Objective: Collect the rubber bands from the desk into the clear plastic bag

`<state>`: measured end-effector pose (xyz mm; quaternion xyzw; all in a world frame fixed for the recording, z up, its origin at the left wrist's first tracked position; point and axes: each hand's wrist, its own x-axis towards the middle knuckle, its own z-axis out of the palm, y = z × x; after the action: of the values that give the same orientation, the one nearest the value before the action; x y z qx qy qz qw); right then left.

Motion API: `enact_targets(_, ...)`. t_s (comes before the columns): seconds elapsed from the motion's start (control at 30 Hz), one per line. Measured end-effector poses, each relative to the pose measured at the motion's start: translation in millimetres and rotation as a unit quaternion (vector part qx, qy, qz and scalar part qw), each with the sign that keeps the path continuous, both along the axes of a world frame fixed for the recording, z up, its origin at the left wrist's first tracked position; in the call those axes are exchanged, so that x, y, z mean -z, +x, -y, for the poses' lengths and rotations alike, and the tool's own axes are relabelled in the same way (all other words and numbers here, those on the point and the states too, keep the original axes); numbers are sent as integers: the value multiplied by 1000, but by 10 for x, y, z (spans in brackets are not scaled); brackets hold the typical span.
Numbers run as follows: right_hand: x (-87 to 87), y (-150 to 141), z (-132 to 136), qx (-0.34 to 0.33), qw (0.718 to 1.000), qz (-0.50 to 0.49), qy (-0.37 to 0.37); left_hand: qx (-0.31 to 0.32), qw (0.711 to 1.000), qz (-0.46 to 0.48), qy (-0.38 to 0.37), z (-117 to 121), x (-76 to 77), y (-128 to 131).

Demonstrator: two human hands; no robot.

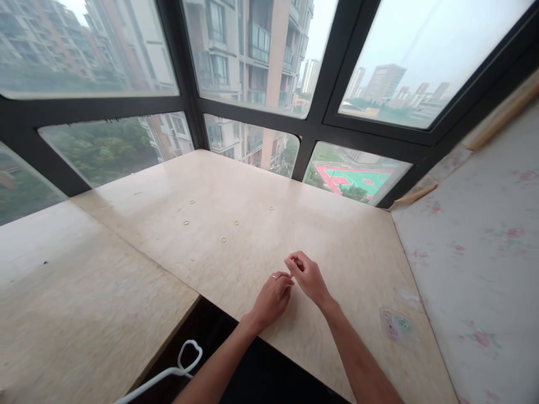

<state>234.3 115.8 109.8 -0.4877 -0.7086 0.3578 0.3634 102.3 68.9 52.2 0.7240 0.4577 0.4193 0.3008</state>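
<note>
Both of my hands meet over the pale marble sill (177, 185) by a bay window. My left hand (272, 297) has its fingers curled, a ring on one finger, its tips touching my right hand. My right hand (305, 275) is pinched shut with bent fingers; what it holds is too small to make out. Several small rubber bands lie loose on the sill further away, such as one (223, 240) and another (186, 223).
Dark-framed window panes (311, 129) ring the sill's far side. A floral mattress (484, 252) lies at the right. A white wire hanger (185, 359) sits in the dark gap below the sill edge. Small stickers (396, 325) mark the sill's right corner.
</note>
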Motion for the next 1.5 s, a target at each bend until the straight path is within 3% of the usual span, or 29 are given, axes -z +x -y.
enact_targets(0.07,-50,-371,-360,-45,995,84,23,-21,999,38,-23,-17,-16,-7)
enact_targets(0.13,-76,-744,-693,-97,964,245,34,-44,996,66,-48,-33,-38,-10)
enact_targets(0.23,-50,-1243,-1083,-107,938,327,31,-57,992,88,-68,-41,-57,-17)
enact_targets(0.33,37,-1597,-1302,-104,908,404,28,-46,992,96,-71,-38,-47,-18)
enact_targets(0.43,112,-1774,-1389,-117,876,464,49,-52,991,98,-76,-40,-24,-8)
enact_targets(0.67,74,-1814,-1411,-173,814,538,136,-64,991,92,-74,-48,-55,7)
enact_targets(0.87,26,-1736,-1317,-209,791,551,165,-66,992,89,-58,-45,-66,9)
enact_targets(1.07,41,-1505,-1210,-203,797,547,159,-76,993,73,-55,-47,2,25)
enact_targets(1.23,54,-1325,-1210,-153,816,539,141,-93,992,62,-62,-53,-2,33)
enact_targets(1.5,82,-1335,-1313,-129,835,522,119,-117,990,43,-62,-77,12,77)
